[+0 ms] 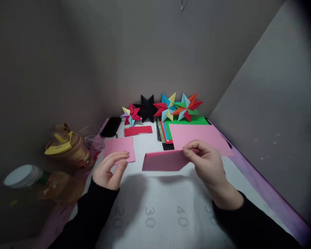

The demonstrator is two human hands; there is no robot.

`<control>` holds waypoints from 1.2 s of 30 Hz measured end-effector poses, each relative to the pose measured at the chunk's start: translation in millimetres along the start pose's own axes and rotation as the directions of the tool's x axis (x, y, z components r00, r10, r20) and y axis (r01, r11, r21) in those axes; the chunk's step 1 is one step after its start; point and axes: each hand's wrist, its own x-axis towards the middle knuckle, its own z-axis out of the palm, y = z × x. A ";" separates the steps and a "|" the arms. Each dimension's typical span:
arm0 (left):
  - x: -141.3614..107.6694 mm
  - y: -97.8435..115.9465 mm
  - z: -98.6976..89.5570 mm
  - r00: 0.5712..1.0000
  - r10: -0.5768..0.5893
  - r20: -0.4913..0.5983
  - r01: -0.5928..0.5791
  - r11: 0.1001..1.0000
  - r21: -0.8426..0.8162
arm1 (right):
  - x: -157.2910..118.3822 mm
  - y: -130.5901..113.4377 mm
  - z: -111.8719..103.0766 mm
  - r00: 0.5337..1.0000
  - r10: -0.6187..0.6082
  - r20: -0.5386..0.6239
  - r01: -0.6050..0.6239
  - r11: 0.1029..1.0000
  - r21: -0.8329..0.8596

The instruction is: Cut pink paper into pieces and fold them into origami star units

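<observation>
**Folded pink paper pinched in the right hand**

The right hand (207, 162) pinched a folded pink paper (163, 161) by its right end, raised just above the white mat (155, 200). The left hand (111, 171) hovered nearby, fingers loose, holding nothing. Beyond them stood paper stars (168, 106).

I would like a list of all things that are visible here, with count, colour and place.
folded paper: 1, pink, held above the mat centre
pink sheet: 1, left of centre
large pink sheet: 1, on the paper stack
paper stack: 1, mixed colours, back right
red strip: 1, back centre
stars: 4, three multicoloured and one black, against the wall
black object: 1, back left
jar: 1, brown, yellow lid, left
bottle: 1, white cap, lying left
mat: 1, white, numbered
left hand: open, near the pink sheet
right hand: pinching the folded paper
</observation>
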 end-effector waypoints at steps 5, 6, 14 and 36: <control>-20.3 15.9 24.4 0.917 -0.285 0.278 0.381 0.833 -0.402 | -12.3 5.2 20.0 0.974 0.138 0.178 -0.164 0.976 0.144; -22.8 19.2 26.8 0.896 -0.302 0.326 0.422 0.808 -0.411 | -14.3 5.2 22.6 0.968 0.155 0.197 -0.185 0.972 0.145; -22.5 18.1 32.3 0.777 -0.492 0.393 0.630 0.597 -0.497 | -11.5 7.7 27.0 0.958 0.186 0.220 -0.211 0.973 0.095; -1.1 -22.5 15.1 0.756 -0.584 0.296 0.653 0.636 -0.412 | -7.8 20.1 37.2 0.904 0.270 0.332 -0.337 0.927 0.165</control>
